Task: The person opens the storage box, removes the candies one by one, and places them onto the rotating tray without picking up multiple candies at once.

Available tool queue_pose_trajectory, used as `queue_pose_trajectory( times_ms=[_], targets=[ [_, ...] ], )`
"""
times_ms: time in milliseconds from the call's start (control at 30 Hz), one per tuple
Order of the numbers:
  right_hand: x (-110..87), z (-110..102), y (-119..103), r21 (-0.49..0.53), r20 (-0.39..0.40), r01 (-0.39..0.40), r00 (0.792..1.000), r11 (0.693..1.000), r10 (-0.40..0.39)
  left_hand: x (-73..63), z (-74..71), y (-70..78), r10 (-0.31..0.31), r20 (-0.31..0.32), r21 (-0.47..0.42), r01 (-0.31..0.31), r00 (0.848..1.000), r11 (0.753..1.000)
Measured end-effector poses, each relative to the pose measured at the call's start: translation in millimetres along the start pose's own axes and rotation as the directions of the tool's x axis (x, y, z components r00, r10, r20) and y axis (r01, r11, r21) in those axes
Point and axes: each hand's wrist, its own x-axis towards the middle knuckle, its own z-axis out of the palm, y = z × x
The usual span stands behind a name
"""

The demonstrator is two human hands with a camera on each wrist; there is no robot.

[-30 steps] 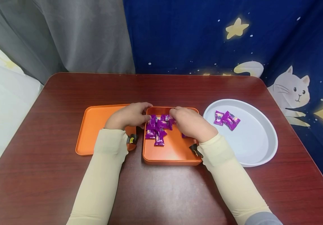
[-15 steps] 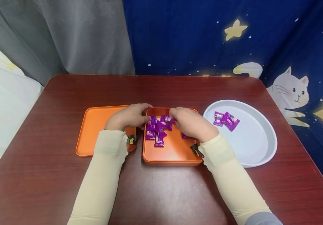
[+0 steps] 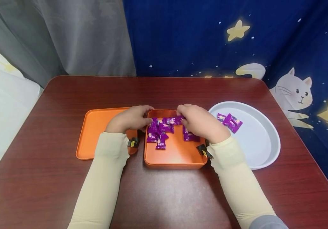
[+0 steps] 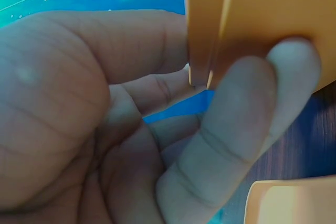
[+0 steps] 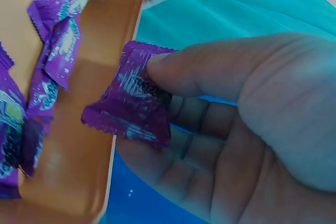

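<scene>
My left hand [image 3: 128, 119] grips the left wall of an orange rectangular box [image 3: 178, 156]. In the left wrist view its thumb reaches over the rim, and its fingers [image 4: 244, 95] lie against the outside of the wall. Over the back right of the box, my right hand [image 3: 205, 122] pinches a purple wrapped candy [image 5: 134, 95] between thumb and fingers. Several more purple candies [image 3: 161, 136] are heaped along the box's left and back. Others [image 3: 189, 136] lie at its right side, partly covered by the right hand in the head view.
To the left lies a shallow orange tray or lid [image 3: 91, 136], partly under the left arm. On the right is a round white tray [image 3: 259, 143] with purple candies [image 3: 232, 123] near its back left. Everything stands on a dark red-brown table [image 3: 158, 197].
The right hand has moved a little to the right with a candy, uncovering more candies at the right side of the box. The left hand keeps its hold on the box.
</scene>
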Motion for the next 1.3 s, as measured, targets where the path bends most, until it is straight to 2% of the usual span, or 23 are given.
queue_pose_trajectory(
  times_ms=[333, 633, 800, 1000, 1300],
  targets=[
    [-13.0, -17.5, 2.4, 0.047, -0.035, -0.007, 0.999, 0.999, 0.009, 0.9, 0.8, -1.4, 0.006, -0.002, -0.008, -0.007, 1.000, 1.000],
    [-24.4, -30.2, 18.4, 0.069, -0.077, -0.015, 0.997, 0.998, 0.020, 1.4, 1.4, -3.0, -0.003, -0.005, -0.012, 0.003, 1.000, 1.000],
    [-35.6, -39.8, 28.4, 0.073, -0.115, -0.056, 0.991, 0.996, 0.065, 3.0, 1.8, -4.3, -0.002, -0.012, 0.008, 0.002, 1.000, 1.000],
    [-42.7, -44.2, 39.3, 0.120, -0.081, -0.147, 0.984, 0.982, 0.157, 1.8, 2.2, -3.2, 0.005, -0.014, 0.015, -0.004, 1.000, 1.000],
    [-46.1, -38.8, 53.0, 0.111, -0.021, -0.207, 0.977, 0.972, 0.211, 1.7, 3.3, -1.5, 0.010, -0.017, 0.013, -0.010, 1.000, 1.000]
  ],
)
